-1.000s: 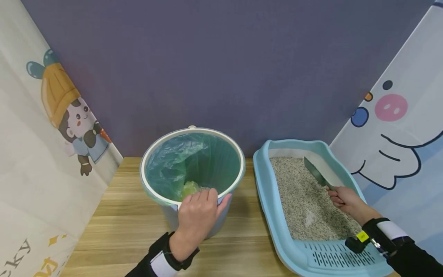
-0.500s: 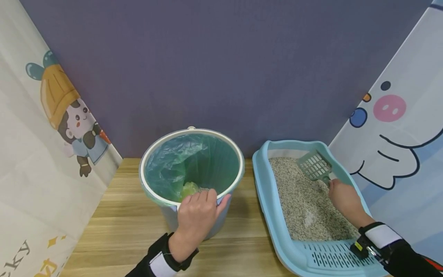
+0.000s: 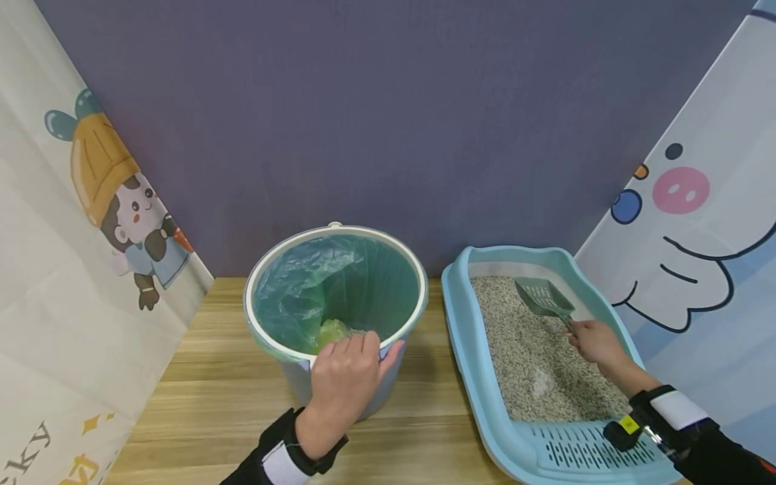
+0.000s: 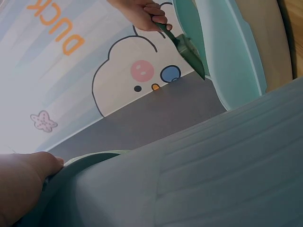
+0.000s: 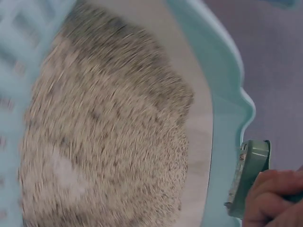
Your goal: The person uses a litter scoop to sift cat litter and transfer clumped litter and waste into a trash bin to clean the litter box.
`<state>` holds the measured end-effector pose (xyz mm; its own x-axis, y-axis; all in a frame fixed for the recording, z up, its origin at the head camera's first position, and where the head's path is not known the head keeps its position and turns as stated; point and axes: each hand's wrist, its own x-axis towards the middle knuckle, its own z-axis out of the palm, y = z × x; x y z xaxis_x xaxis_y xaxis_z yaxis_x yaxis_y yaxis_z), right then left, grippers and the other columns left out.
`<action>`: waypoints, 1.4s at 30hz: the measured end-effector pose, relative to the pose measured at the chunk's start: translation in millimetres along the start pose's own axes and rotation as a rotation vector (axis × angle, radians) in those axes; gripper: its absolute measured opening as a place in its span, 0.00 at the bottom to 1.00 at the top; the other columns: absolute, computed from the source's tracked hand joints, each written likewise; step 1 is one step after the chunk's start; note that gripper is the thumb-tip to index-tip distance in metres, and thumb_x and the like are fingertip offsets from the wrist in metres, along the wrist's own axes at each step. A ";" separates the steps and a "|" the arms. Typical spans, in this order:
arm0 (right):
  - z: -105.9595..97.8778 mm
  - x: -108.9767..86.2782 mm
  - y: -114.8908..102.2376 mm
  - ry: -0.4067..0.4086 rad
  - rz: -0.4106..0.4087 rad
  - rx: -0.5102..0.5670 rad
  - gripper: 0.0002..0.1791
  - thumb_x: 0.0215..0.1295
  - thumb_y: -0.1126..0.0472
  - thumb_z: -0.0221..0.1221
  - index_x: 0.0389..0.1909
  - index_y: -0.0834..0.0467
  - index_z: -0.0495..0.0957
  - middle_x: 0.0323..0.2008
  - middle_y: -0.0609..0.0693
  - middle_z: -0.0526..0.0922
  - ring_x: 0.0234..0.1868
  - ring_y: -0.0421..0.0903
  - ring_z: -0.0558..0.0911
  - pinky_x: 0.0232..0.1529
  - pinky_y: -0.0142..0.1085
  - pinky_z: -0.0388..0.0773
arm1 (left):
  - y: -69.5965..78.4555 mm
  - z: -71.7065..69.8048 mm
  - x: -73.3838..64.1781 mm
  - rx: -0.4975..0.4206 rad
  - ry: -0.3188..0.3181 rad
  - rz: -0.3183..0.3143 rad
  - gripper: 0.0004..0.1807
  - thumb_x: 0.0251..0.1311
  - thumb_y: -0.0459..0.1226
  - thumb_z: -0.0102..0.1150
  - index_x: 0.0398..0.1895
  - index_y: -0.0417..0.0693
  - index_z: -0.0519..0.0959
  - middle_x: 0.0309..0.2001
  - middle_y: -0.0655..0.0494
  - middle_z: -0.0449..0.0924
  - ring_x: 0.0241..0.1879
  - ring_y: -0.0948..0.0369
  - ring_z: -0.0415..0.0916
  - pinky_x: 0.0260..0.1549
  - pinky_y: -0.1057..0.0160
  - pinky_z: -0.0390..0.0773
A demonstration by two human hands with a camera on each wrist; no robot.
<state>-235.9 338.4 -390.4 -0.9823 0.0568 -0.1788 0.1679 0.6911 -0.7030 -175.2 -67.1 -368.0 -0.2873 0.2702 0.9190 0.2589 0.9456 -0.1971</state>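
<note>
A green slotted litter scoop (image 3: pixel 543 298) is gripped by its handle in my right hand (image 3: pixel 600 347). Its blade is held tilted over the far right of the grey-beige cat litter (image 3: pixel 527 350), inside a light blue litter box (image 3: pixel 453 323). In the right wrist view, some granules show along the edge of the scoop (image 5: pixel 253 163). A whitish patch (image 3: pixel 541 384) lies on the litter. With fingers curled over the near rim, my left hand (image 3: pixel 347 387) holds a round bin (image 3: pixel 418 266) lined with a green bag (image 3: pixel 303 269). Down in the bag sits a yellow-green thing (image 3: pixel 331 331), partly hidden.
Both bin and box stand on a wood-grain surface (image 3: pixel 212 391) against a dark grey-purple wall (image 3: pixel 388 121). White printed sheets flank it: a cartoon figure (image 3: pixel 130 209) at left and a pink-nosed animal (image 3: pixel 681 190) at right. A slotted ledge (image 3: pixel 594 448) forms the box's front.
My right wrist has rolled back and forth. The scoop went from nearly edge-on, to face-up with its slots showing, to tilted again, over about the same spot. My left hand stays put.
</note>
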 end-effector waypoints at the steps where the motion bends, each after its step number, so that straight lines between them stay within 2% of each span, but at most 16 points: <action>1: -2.5 0.4 0.8 -0.049 0.037 0.104 0.25 0.73 0.59 0.25 0.42 0.74 0.67 0.15 0.42 0.65 0.12 0.34 0.55 0.16 0.33 0.59 | -0.1 0.0 -0.1 0.001 -0.001 0.001 0.29 0.63 0.54 0.42 0.07 0.51 0.55 0.06 0.60 0.51 0.05 0.65 0.52 0.09 0.68 0.50; 2: -5.0 0.6 2.0 -0.093 0.063 0.205 0.25 0.73 0.59 0.25 0.44 0.72 0.67 0.16 0.41 0.65 0.11 0.33 0.56 0.15 0.32 0.58 | 0.0 0.1 -0.1 0.000 -0.001 0.001 0.29 0.63 0.54 0.42 0.07 0.51 0.55 0.06 0.60 0.51 0.05 0.65 0.52 0.09 0.68 0.50; 4: -8.5 0.9 4.2 -0.170 0.099 0.357 0.22 0.73 0.59 0.24 0.40 0.63 0.68 0.15 0.39 0.63 0.11 0.32 0.55 0.14 0.31 0.57 | 0.2 0.5 -0.1 -0.001 0.002 0.000 0.29 0.63 0.54 0.43 0.07 0.51 0.55 0.06 0.60 0.51 0.05 0.65 0.52 0.09 0.68 0.49; 6: -11.2 0.9 6.4 -0.221 0.129 0.456 0.21 0.73 0.59 0.24 0.34 0.54 0.67 0.15 0.38 0.63 0.11 0.32 0.56 0.14 0.30 0.57 | 0.3 0.9 0.0 -0.005 0.008 -0.003 0.29 0.62 0.54 0.44 0.07 0.51 0.55 0.06 0.60 0.50 0.05 0.65 0.52 0.09 0.68 0.50; 8: -12.5 0.8 8.2 -0.252 0.142 0.505 0.21 0.73 0.59 0.24 0.31 0.51 0.67 0.15 0.37 0.64 0.11 0.32 0.57 0.14 0.29 0.56 | 0.4 1.2 0.1 -0.007 0.011 -0.004 0.29 0.61 0.54 0.45 0.07 0.50 0.55 0.06 0.60 0.50 0.05 0.65 0.52 0.09 0.68 0.50; 12: -12.2 0.4 8.9 -0.218 0.137 0.423 0.20 0.73 0.59 0.24 0.33 0.54 0.66 0.14 0.37 0.64 0.11 0.32 0.58 0.14 0.29 0.58 | 0.3 0.8 0.1 -0.010 0.009 -0.004 0.29 0.62 0.54 0.45 0.07 0.50 0.55 0.06 0.60 0.50 0.05 0.65 0.52 0.09 0.68 0.50; 16: -8.7 0.6 5.5 -0.105 0.115 0.242 0.23 0.73 0.57 0.24 0.43 0.66 0.65 0.15 0.39 0.64 0.11 0.32 0.57 0.14 0.30 0.60 | -0.4 -0.4 0.2 -0.008 -0.008 0.002 0.29 0.63 0.53 0.42 0.07 0.51 0.55 0.06 0.60 0.51 0.05 0.65 0.52 0.09 0.68 0.50; 20: -3.0 1.4 -0.3 0.020 0.120 0.140 0.30 0.73 0.54 0.23 0.53 0.76 0.61 0.17 0.41 0.65 0.12 0.33 0.57 0.16 0.31 0.62 | -0.6 -0.8 0.4 -0.011 -0.014 0.004 0.29 0.63 0.53 0.42 0.07 0.51 0.55 0.06 0.60 0.51 0.05 0.65 0.51 0.09 0.69 0.49; 25: -1.9 0.2 -14.0 0.105 0.083 0.070 0.31 0.73 0.52 0.24 0.53 0.76 0.62 0.17 0.42 0.66 0.14 0.34 0.59 0.17 0.32 0.62 | -0.2 -0.4 0.5 -0.013 -0.005 0.002 0.29 0.63 0.53 0.43 0.07 0.51 0.55 0.06 0.60 0.50 0.05 0.65 0.51 0.09 0.68 0.49; 29: -10.3 -3.2 -35.2 0.109 -0.014 0.050 0.31 0.73 0.52 0.26 0.50 0.76 0.63 0.16 0.41 0.66 0.13 0.34 0.59 0.16 0.32 0.60 | -0.2 -0.2 0.4 -0.011 0.000 0.001 0.29 0.63 0.53 0.43 0.07 0.51 0.55 0.06 0.60 0.51 0.05 0.65 0.52 0.09 0.68 0.50; 33: -20.8 -4.5 -66.3 0.078 -0.103 0.080 0.28 0.73 0.54 0.29 0.47 0.76 0.64 0.14 0.39 0.64 0.12 0.34 0.57 0.14 0.33 0.59 | 0.1 -0.2 0.0 -0.009 0.002 -0.005 0.29 0.62 0.53 0.44 0.07 0.51 0.55 0.06 0.60 0.50 0.05 0.65 0.51 0.09 0.68 0.50; 37: -27.1 -4.3 -106.7 0.021 -0.165 0.062 0.26 0.73 0.53 0.29 0.45 0.73 0.64 0.13 0.40 0.61 0.11 0.34 0.54 0.14 0.34 0.57 | 0.3 -0.3 -0.2 -0.011 0.001 -0.009 0.29 0.62 0.53 0.44 0.07 0.50 0.55 0.06 0.60 0.51 0.05 0.64 0.52 0.09 0.68 0.49; 42: -26.7 -6.9 -168.7 -0.066 -0.209 0.047 0.27 0.74 0.53 0.30 0.51 0.74 0.62 0.14 0.41 0.61 0.12 0.35 0.53 0.15 0.32 0.56 | 0.4 -0.4 0.1 -0.007 0.004 -0.010 0.29 0.62 0.53 0.44 0.07 0.50 0.56 0.06 0.60 0.52 0.05 0.64 0.53 0.09 0.68 0.50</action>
<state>-259.6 240.7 -252.2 -0.9888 -0.1324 -0.0694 -0.0335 0.6482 -0.7607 -174.8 -66.7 -367.8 -0.2865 0.2598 0.9222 0.2620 0.9471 -0.1854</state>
